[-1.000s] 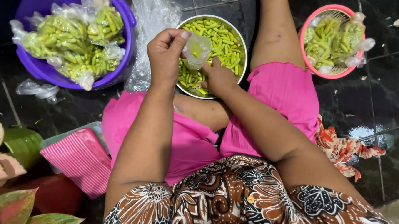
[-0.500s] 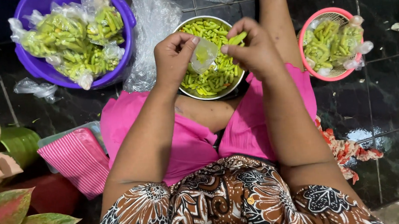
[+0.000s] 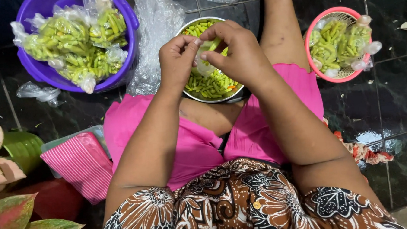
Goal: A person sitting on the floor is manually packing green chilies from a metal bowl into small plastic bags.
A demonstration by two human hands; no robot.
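Both hands, left hand (image 3: pixel 178 60) and right hand (image 3: pixel 237 52), pinching small clear bag (image 3: pixel 205 63) over metal bowl (image 3: pixel 211 84) of loose green chillies; filled bags in purple basin (image 3: pixel 77 47) and pink basket (image 3: pixel 341 42).

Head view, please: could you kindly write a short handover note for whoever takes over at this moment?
Left hand and right hand: both pinch a small clear plastic bag over the metal bowl of loose green chilies.
Done: filled bags heaped in the purple tub; a few more in the pink basket.
Left: loose chilies in the bowl; spare plastic bags lie beside it.
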